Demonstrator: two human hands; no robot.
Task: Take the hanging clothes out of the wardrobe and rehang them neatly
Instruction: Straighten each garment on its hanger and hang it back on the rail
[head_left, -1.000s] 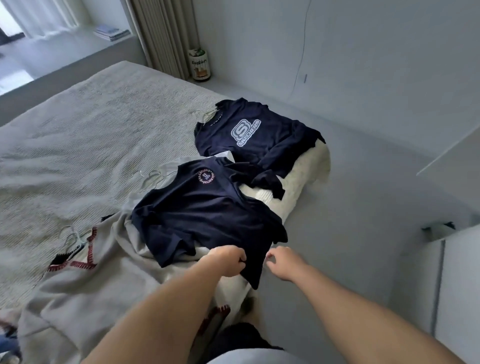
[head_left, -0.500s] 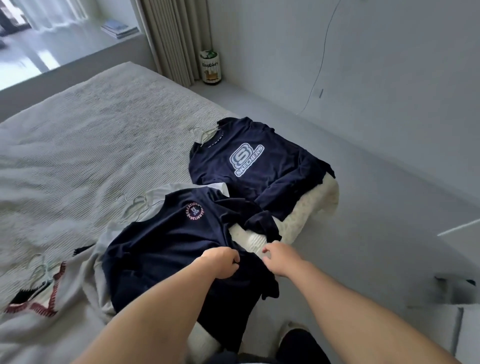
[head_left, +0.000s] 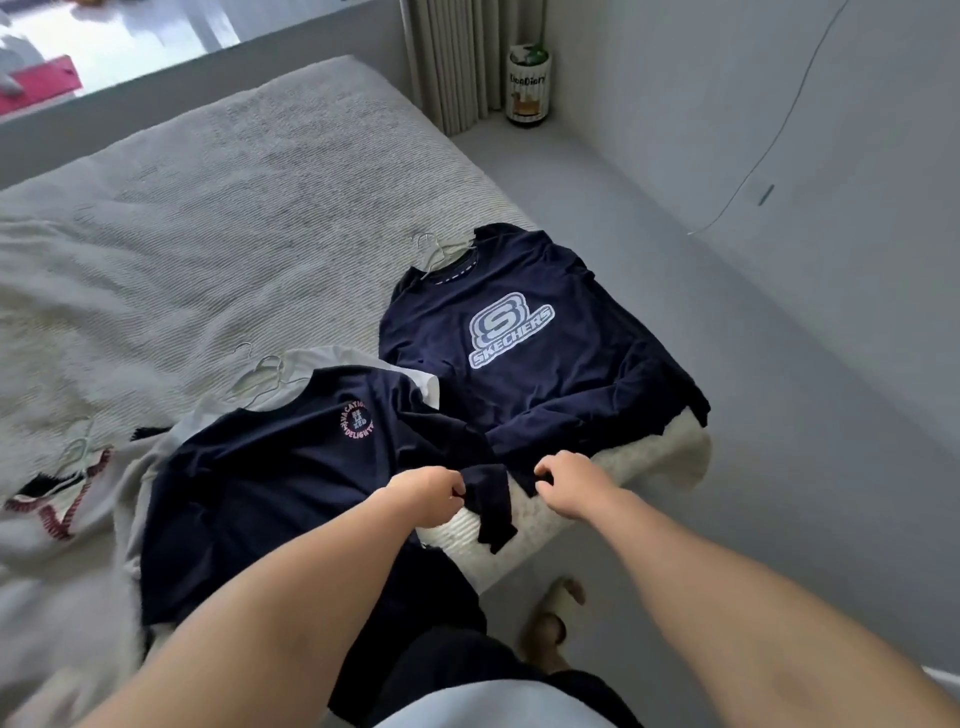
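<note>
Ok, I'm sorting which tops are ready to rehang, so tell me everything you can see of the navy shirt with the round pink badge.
The navy shirt with the round pink badge looks like soft knit and lies face up on the bed, rumpled, over a white garment. A pale wire hanger sits in its neck. One sleeve trails over the mattress edge; the left hand pinches that sleeve, the right hand is beside it.

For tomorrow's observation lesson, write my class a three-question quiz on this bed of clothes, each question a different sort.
1. True or false: the Skechers sweatshirt lies nearer the wall than the navy T-shirt with the round badge.
2. What does the left hand pinch? A) a hanger B) the navy T-shirt's sleeve C) the bedspread
3. Fill in: the drum-shaped bin stands on the ____ beside the curtain.

Key: 1 true; 2 B; 3 floor.
</note>
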